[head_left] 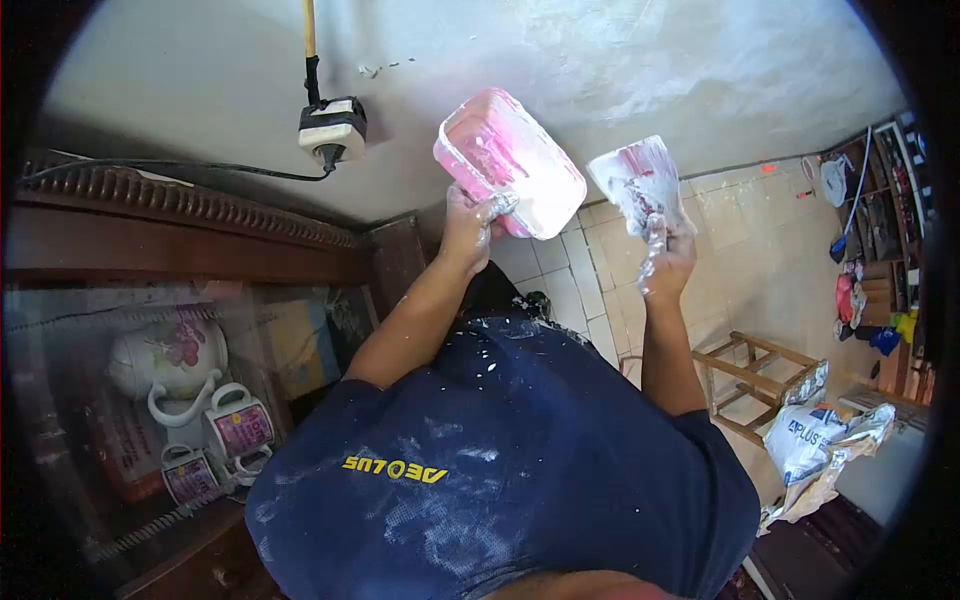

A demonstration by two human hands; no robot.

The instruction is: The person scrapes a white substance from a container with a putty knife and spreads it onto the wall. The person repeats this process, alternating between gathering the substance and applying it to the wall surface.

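My left hand (pixel 474 226), smeared with white, grips a pink plastic tub (pixel 463 163) by its near side. White putty fills much of the tub's lower right part, and pink streaks show along its inner wall. To the right, my right hand (pixel 668 258) is closed around a wide putty scraper (pixel 640 180) coated in white paste; its handle is mostly hidden by the fingers. The scraper is raised beside the tub, apart from it. Both are held in front of the pale wall (pixel 600 60).
A socket block (pixel 333 130) with a black cable hangs on the wall. At left stands a wooden cabinet (pixel 180 255) with mugs (pixel 240 428) behind glass. To the right are a wooden stool (pixel 745 375), a white bag (pixel 803 440) and crowded shelves (pixel 880 210) above the tiled floor (pixel 740 240).
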